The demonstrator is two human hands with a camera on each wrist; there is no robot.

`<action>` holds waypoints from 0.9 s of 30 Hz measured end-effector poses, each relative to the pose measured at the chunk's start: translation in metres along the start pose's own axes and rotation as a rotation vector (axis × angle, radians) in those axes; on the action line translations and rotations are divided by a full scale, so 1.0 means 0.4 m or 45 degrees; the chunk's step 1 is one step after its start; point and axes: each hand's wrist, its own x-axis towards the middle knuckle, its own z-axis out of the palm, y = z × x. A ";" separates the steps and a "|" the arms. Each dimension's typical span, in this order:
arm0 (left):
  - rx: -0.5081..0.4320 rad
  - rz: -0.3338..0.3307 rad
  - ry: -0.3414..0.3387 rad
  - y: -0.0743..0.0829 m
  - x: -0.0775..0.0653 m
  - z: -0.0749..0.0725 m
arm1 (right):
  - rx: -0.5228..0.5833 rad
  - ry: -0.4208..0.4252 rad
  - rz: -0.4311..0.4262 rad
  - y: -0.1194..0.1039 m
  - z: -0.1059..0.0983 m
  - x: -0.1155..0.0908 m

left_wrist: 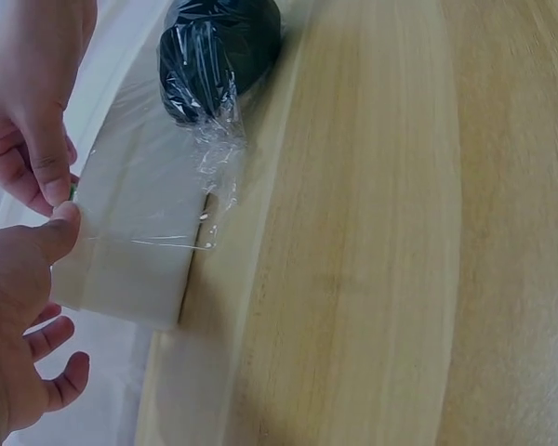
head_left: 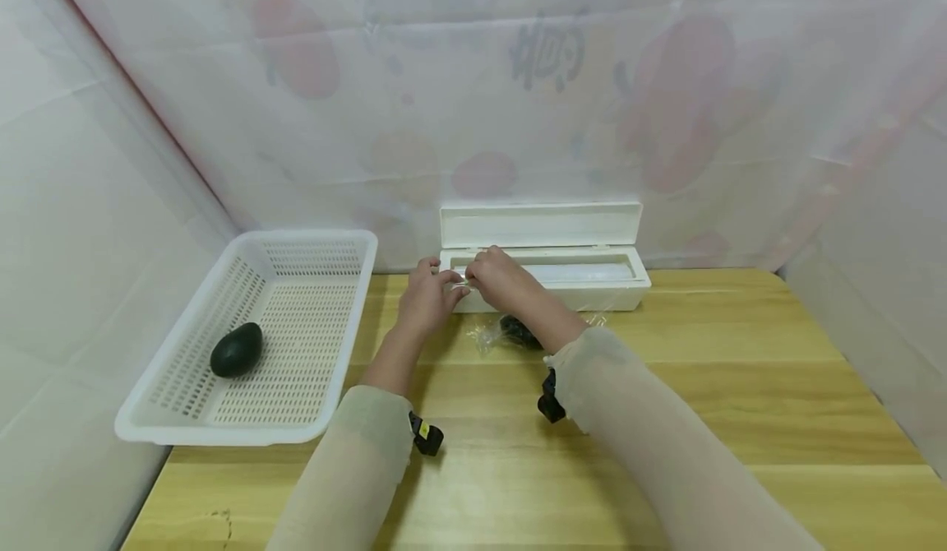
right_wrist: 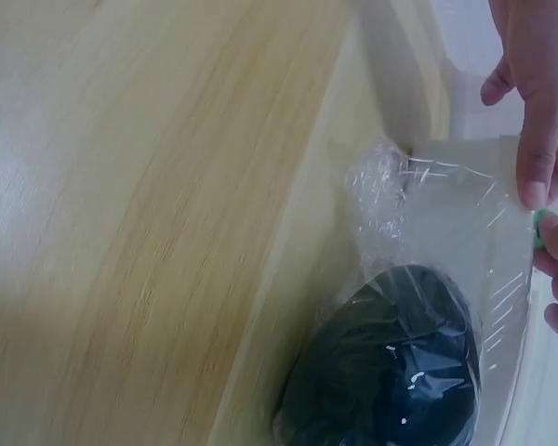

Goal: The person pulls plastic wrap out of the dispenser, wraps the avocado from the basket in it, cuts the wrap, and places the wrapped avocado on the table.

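A white cling film box (head_left: 551, 298) stands against the back with its lid raised and a film roll (head_left: 580, 273) inside. My right hand (head_left: 503, 280) pinches a small green piece (right_wrist: 540, 229) at the front edge of the box. Close beside it, my left hand (head_left: 425, 298) holds the same edge between thumb and forefinger, its other fingers spread loosely. Clear cling film (left_wrist: 139, 177) hangs over the box front and wraps a dark green avocado (right_wrist: 391, 362). That avocado lies on the table before the box, partly hidden by my right forearm in the head view.
At the left stands a white plastic basket (head_left: 346, 329) with another dark avocado (head_left: 237, 350) in it. The wooden table (head_left: 710, 403) extends to the front and right. White printed sheeting (head_left: 414, 123) closes off the back and sides.
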 end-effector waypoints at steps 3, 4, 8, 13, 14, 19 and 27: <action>0.017 -0.008 0.000 -0.003 -0.002 -0.001 | -0.029 -0.022 0.000 -0.001 -0.001 -0.001; 0.022 -0.008 0.000 -0.003 -0.002 -0.001 | -0.037 -0.025 -0.003 -0.001 -0.002 -0.002; 0.018 -0.005 -0.002 -0.001 -0.003 -0.005 | -0.058 -0.021 -0.018 0.002 -0.006 -0.006; 0.028 -0.006 -0.010 0.003 -0.002 -0.011 | -0.047 -0.008 -0.028 0.007 -0.009 -0.010; 0.031 -0.007 -0.011 0.004 -0.002 -0.012 | -0.042 -0.005 -0.030 0.009 -0.009 -0.011; 0.046 -0.016 -0.013 0.007 -0.003 -0.011 | -0.033 0.001 -0.040 0.013 -0.009 -0.017; 0.036 -0.027 -0.030 0.020 -0.006 -0.001 | -0.004 -0.020 -0.034 0.032 -0.018 -0.045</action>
